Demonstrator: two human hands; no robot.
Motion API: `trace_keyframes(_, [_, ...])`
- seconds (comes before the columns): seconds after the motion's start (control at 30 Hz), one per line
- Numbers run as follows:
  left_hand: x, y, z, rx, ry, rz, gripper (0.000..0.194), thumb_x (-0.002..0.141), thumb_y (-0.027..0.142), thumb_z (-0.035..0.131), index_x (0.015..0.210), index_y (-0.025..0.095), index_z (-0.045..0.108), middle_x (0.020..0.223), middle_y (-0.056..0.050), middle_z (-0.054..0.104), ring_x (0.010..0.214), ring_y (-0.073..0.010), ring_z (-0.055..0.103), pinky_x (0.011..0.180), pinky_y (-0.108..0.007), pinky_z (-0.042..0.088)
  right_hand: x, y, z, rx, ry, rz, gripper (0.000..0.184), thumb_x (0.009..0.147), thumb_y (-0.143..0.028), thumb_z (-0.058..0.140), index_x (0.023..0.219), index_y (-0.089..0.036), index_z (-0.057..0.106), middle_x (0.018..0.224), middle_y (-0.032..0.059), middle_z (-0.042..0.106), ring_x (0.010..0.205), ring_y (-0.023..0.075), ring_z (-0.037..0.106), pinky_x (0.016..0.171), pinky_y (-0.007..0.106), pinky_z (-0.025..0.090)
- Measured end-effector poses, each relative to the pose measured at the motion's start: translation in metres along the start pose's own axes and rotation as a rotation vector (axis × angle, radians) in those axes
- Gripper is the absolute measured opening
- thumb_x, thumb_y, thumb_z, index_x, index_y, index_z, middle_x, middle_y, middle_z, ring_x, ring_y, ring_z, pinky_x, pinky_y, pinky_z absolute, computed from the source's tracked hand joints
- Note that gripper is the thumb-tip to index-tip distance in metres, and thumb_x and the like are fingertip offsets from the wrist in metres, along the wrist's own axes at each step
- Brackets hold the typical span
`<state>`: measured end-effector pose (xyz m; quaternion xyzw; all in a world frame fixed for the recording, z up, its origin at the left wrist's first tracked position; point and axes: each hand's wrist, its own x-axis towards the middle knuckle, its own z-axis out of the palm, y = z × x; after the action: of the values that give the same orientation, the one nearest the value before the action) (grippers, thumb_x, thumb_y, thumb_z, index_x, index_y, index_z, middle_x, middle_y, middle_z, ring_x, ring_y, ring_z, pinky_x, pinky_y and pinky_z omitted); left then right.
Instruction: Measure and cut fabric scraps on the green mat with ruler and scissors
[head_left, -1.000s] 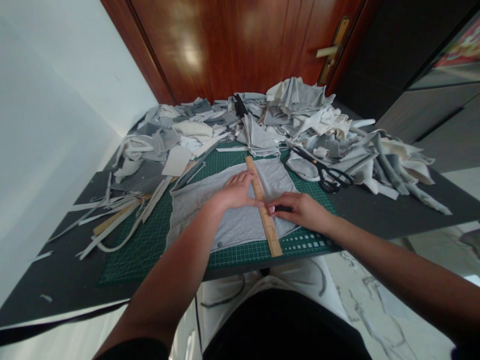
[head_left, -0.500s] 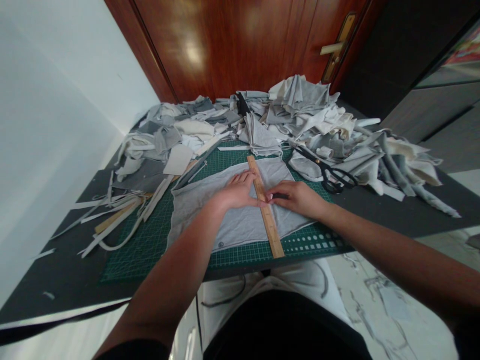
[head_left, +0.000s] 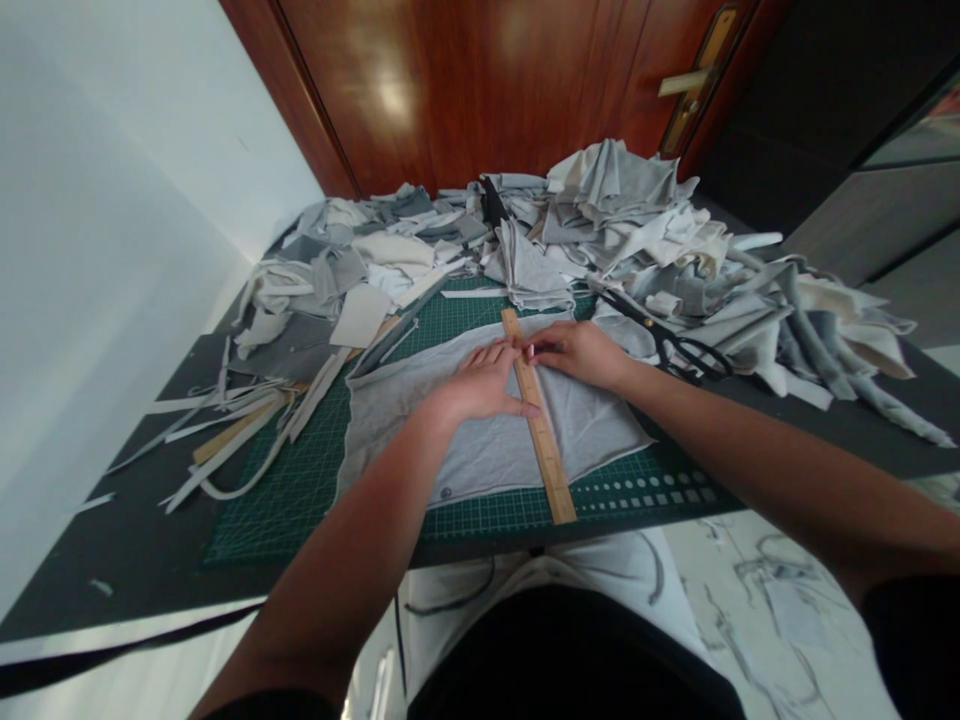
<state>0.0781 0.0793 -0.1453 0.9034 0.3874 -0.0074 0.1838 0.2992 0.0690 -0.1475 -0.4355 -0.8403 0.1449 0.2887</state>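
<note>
A grey piece of fabric (head_left: pixel 397 425) lies spread on the green cutting mat (head_left: pixel 262 520), with a wooden ruler (head_left: pixel 551 465) laid across it from far to near. My left hand (head_left: pixel 484 385) presses flat on the ruler and the fabric, fingers stretched and thumb apart. Just right of the ruler's far half, my right hand (head_left: pixel 581 352) is closed in a pinch. Between its fingertips shows a small pale pink piece of what looks like tailor's chalk (head_left: pixel 530 352), at the ruler's edge. Black-handled scissors (head_left: pixel 667 340) rest to the right of this hand.
Heaped grey and cream fabric scraps (head_left: pixel 622 215) line the back of the dark table (head_left: pixel 172 560) and spread right. Narrow strips (head_left: pixel 247 410) lie loose on the left. A wooden door (head_left: pixel 465 90) stands behind, and a white wall (head_left: pixel 135 180) is at left.
My right hand has moved away from me along the ruler's right edge, from about its middle toward its far end. The left hand stays pressed on the ruler. The view has shifted slightly.
</note>
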Motion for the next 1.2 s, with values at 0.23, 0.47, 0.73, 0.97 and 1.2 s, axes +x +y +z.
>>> trace_keyframes(0.23, [-0.001,0.0,0.001,-0.009,0.017,0.012,0.12,0.069,0.078,0.066,0.159,0.016,0.018,0.168,-0.02,0.022,0.156,-0.0395,0.017,0.125,-0.051,0.018,0.02,0.015,0.001,-0.017,0.005,0.019,0.018,0.09,-0.022,0.071,0.106,-0.021,0.077,0.102,0.0035,0.078,0.093,0.0204,0.071,0.085,0.03,0.051])
trace_keyframes(0.47, [-0.002,0.003,-0.003,-0.007,0.009,0.014,0.113,0.07,0.075,0.069,0.155,0.015,0.026,0.167,-0.019,0.023,0.155,-0.0372,0.02,0.125,-0.046,0.02,0.039,0.03,0.006,-0.006,0.043,0.067,0.02,0.088,-0.02,0.071,0.107,-0.017,0.076,0.099,0.0055,0.078,0.091,0.021,0.072,0.083,0.029,0.052])
trace_keyframes(0.73, [-0.002,0.001,-0.002,0.005,0.034,0.033,0.104,0.07,0.078,0.066,0.148,0.017,0.034,0.164,-0.019,0.029,0.154,-0.0383,0.023,0.124,-0.049,0.022,0.058,0.041,0.006,-0.014,0.036,0.097,0.021,0.087,-0.02,0.072,0.107,-0.015,0.077,0.098,0.0062,0.078,0.093,0.0218,0.073,0.084,0.029,0.051])
trace_keyframes(0.97, [-0.003,0.001,-0.004,-0.005,0.024,0.019,0.104,0.07,0.074,0.071,0.148,0.017,0.036,0.164,-0.02,0.029,0.154,-0.038,0.022,0.125,-0.049,0.022,0.077,0.042,0.009,-0.132,0.068,0.147,0.025,0.088,-0.018,0.072,0.112,-0.013,0.077,0.101,0.0086,0.078,0.093,0.0218,0.072,0.085,0.029,0.05])
trace_keyframes(1.2, [-0.009,-0.004,-0.003,-0.086,0.068,0.074,0.087,0.074,0.064,0.073,0.146,0.023,0.045,0.163,-0.015,0.029,0.152,-0.0374,0.026,0.123,-0.048,0.027,0.008,-0.004,-0.05,-0.124,0.412,0.15,0.028,0.089,-0.03,0.074,0.115,-0.018,0.076,0.105,0.0085,0.076,0.094,0.023,0.071,0.089,0.035,0.053])
